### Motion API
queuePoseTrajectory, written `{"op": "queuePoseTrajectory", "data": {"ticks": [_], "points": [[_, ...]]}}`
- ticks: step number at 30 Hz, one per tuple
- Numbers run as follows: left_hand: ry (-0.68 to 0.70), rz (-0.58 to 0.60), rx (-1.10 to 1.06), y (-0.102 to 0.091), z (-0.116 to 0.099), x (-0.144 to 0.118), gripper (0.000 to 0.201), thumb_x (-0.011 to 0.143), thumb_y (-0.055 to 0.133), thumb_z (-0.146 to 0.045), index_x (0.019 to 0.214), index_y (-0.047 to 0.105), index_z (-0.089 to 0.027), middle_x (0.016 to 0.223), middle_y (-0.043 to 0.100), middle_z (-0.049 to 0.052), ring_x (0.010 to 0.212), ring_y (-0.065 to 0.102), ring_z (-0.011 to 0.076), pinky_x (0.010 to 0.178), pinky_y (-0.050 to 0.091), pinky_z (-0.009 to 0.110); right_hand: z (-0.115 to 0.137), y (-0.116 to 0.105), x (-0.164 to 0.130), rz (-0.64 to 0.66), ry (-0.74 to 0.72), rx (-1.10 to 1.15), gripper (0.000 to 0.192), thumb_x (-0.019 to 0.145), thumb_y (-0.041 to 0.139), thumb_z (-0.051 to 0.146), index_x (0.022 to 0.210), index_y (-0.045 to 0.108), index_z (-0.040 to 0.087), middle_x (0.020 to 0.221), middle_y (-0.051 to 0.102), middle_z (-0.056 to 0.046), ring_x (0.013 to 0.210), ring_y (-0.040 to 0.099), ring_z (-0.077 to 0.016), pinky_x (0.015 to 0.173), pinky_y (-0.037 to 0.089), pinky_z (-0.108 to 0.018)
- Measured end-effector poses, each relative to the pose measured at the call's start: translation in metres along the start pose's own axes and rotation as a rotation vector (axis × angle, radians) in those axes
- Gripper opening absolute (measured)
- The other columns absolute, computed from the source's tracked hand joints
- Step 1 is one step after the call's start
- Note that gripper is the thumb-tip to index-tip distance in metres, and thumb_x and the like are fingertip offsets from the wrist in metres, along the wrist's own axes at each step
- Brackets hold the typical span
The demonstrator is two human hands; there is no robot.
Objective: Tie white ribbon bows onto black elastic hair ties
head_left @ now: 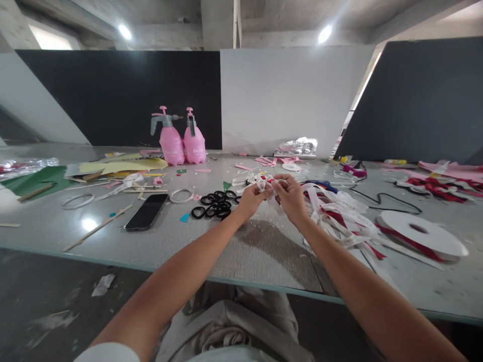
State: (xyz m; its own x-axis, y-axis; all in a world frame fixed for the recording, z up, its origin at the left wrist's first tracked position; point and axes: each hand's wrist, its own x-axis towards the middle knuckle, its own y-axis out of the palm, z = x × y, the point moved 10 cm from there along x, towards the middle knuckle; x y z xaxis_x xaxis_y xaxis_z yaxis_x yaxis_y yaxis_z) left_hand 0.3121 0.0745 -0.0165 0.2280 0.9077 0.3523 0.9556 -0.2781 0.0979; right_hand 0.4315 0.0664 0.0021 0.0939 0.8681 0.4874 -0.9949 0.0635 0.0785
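Close together above the middle of the table, my left hand (252,199) and my right hand (290,197) both pinch a white ribbon (261,185) with a bit of red at it. The fingers of both hands are closed, and the ribbon's exact shape between them is too small to make out. Just left of my left hand lies a pile of black hair ties (213,206). Right of my right hand, loose white and red ribbons (339,216) lie in a tangled heap, with blue-handled scissors (320,186) behind them.
A ribbon spool (445,236) lies at the right. Two pink spray bottles (172,143) stand at the back left. A phone (147,212), a white ring (181,196) and wooden sticks (98,229) lie on the left. Crumpled foil (302,147) and a glue gun (354,171) are farther back.
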Motion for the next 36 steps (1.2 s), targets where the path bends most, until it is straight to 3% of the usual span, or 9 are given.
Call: {"op": "queuePoseTrajectory", "data": {"ticks": [4,8,12,17,23,26,30,36], "points": [[-0.059,0.01,0.03,-0.004,0.008,0.002,0.039,0.067,0.07,-0.052,0.076,0.062,-0.015,0.063,0.052,-0.003,0.058,0.04,0.0091,0.058,0.031,0.024,0.007,0.01,-0.002,0.091,-0.01,0.024,0.029,0.078,0.064,0.037,0.102,0.055,0.023,0.066,0.05,0.006,0.049,0.044,-0.0079,0.046,0.037,-0.021],[-0.116,-0.073,-0.023,-0.018,0.02,0.006,0.038,0.067,0.069,-0.052,0.079,0.062,-0.017,0.069,0.056,-0.001,0.061,0.047,0.0098,0.06,0.035,0.024,0.012,0.012,-0.002,0.12,-0.08,-0.055,0.035,0.071,0.063,0.023,0.105,0.055,0.022,0.072,0.052,0.005,0.056,0.048,-0.009,0.051,0.041,-0.021],[-0.133,-0.084,-0.04,-0.022,0.025,0.009,0.034,0.068,0.069,-0.049,0.078,0.062,-0.017,0.069,0.057,-0.002,0.061,0.048,0.0095,0.061,0.036,0.024,0.015,0.007,-0.002,0.059,-0.179,-0.253,0.035,0.069,0.057,0.016,0.104,0.056,0.021,0.071,0.048,0.005,0.055,0.045,-0.0092,0.047,0.038,-0.02],[-0.114,-0.02,-0.025,-0.013,0.023,0.009,0.034,0.072,0.065,-0.049,0.077,0.061,-0.016,0.065,0.054,-0.002,0.059,0.046,0.0093,0.058,0.035,0.024,0.023,-0.007,-0.005,-0.107,-0.248,-0.37,0.031,0.068,0.055,0.014,0.098,0.056,0.021,0.076,0.05,0.003,0.059,0.048,-0.0094,0.051,0.04,-0.021],[-0.063,-0.084,-0.038,-0.018,0.014,0.006,0.037,0.067,0.072,-0.045,0.09,0.064,-0.018,0.083,0.063,0.0,0.07,0.053,0.0102,0.063,0.038,0.022,0.023,-0.004,-0.007,-0.094,-0.243,-0.355,0.021,0.073,0.058,0.019,0.094,0.053,0.021,0.071,0.049,0.005,0.058,0.047,-0.0101,0.051,0.041,-0.022],[-0.072,-0.137,-0.096,-0.025,0.015,0.007,0.038,0.066,0.074,-0.045,0.089,0.064,-0.017,0.082,0.062,0.001,0.069,0.053,0.0098,0.063,0.038,0.022,0.024,-0.005,-0.009,-0.115,-0.229,-0.359,0.02,0.074,0.062,0.024,0.092,0.052,0.021,0.077,0.051,0.002,0.063,0.05,-0.011,0.053,0.043,-0.023],[-0.076,-0.184,-0.198,-0.032,0.02,0.009,0.04,0.065,0.076,-0.046,0.09,0.064,-0.018,0.081,0.062,0.0,0.068,0.054,0.0092,0.064,0.04,0.022,0.026,0.004,-0.012,-0.044,-0.225,-0.346,0.012,0.08,0.058,0.029,0.088,0.058,0.02,0.078,0.054,-0.001,0.067,0.051,-0.0126,0.052,0.042,-0.022],[-0.054,-0.174,-0.249,-0.032,0.02,0.011,0.04,0.065,0.076,-0.044,0.093,0.063,-0.018,0.082,0.062,-0.001,0.067,0.055,0.0078,0.062,0.04,0.021,0.012,0.017,-0.013,0.08,-0.126,-0.24,0.025,0.081,0.057,0.031,0.102,0.064,0.017,0.072,0.052,0.001,0.058,0.047,-0.0101,0.047,0.042,-0.021]]}}
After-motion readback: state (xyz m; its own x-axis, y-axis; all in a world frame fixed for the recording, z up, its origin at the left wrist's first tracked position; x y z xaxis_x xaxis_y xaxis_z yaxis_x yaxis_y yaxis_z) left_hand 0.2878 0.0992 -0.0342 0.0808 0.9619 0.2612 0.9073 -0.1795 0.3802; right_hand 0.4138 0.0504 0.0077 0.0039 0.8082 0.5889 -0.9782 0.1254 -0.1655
